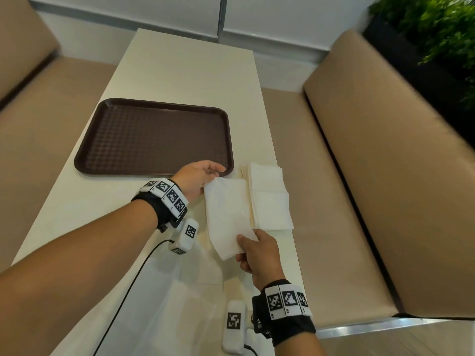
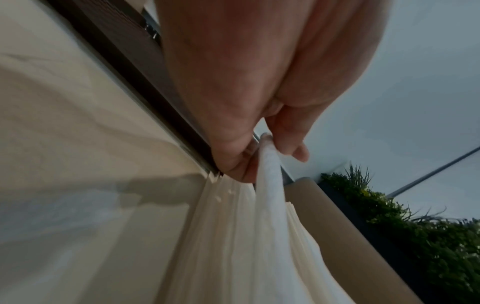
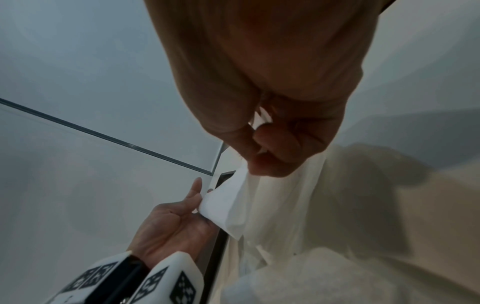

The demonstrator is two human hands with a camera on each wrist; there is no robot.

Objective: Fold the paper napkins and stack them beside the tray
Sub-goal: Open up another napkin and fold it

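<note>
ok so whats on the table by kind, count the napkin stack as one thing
dark brown plastic trays: 1
white paper napkins held up between the left hand and the right hand: 1
stacks of folded white paper napkins: 1
total: 3

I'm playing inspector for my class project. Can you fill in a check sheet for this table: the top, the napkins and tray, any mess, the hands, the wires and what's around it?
Surface: cream table, glossy.
Job's things: brown tray, nothing on it; folded napkin stack just right of the tray; held napkin raised beside the stack; unfolded napkins at the near edge.
Clutter: nothing seen.
Hands: left hand pinches the held napkin's far end; right hand pinches its near end.
Cables: black cable trailing from the left wrist.
Surroundings: tan benches both sides; green plant far right.
</note>
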